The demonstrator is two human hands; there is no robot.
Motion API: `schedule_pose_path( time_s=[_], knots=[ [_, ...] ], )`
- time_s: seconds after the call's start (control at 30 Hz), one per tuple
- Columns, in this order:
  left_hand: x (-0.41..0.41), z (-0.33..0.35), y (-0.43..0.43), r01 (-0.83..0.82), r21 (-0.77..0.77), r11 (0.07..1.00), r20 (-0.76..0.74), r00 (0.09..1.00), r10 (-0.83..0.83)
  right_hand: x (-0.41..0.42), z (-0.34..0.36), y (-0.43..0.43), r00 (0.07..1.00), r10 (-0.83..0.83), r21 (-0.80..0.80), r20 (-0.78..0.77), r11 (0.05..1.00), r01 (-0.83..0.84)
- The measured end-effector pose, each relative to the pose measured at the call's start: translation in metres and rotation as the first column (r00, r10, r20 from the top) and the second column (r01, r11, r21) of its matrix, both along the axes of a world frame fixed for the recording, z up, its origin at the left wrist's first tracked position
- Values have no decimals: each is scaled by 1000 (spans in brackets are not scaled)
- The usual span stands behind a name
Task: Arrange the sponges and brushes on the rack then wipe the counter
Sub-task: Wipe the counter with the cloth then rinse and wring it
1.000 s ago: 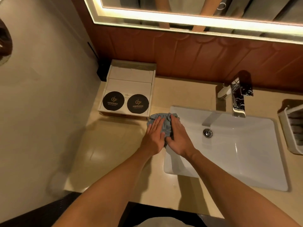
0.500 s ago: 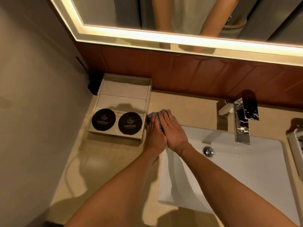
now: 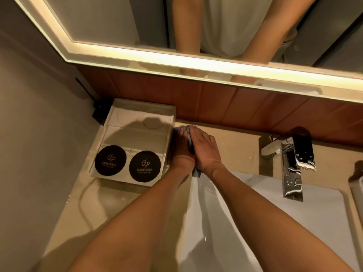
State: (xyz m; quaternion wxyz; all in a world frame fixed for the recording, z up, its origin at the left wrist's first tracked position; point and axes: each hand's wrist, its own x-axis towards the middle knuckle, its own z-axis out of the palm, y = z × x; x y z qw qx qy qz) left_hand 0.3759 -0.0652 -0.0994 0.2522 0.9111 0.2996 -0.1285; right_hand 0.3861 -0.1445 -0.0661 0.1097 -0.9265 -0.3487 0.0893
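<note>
A grey cloth [image 3: 190,137] lies on the beige counter [image 3: 231,146] between the white tray and the sink, close to the back wall. My left hand [image 3: 181,149] and my right hand [image 3: 204,148] lie side by side on it, fingers straight, pressing it flat against the counter. Only the cloth's far edge, a strip between the hands, and a corner near my right wrist show. The white rack [image 3: 357,191] is cut off at the right edge; no sponges or brushes are visible.
A white tray [image 3: 137,134] with two black round coasters [image 3: 110,160] stands left of my hands, touching the wall side. The white sink [image 3: 275,222] and chrome faucet [image 3: 292,173] are to the right. A lit mirror [image 3: 176,32] hangs above a brown wall panel.
Both hands have pushed the cloth away from me, from the sink's near-left corner along the tray's side toward the back wall. The view has tilted up.
</note>
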Motion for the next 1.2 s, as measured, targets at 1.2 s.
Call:
schedule_pose_path(
  time_s=[1.2],
  knots=[
    [29, -7, -99, 588, -82, 804, 448, 743, -497, -21, -8, -110, 603, -766, 441, -223, 472, 763]
  ],
)
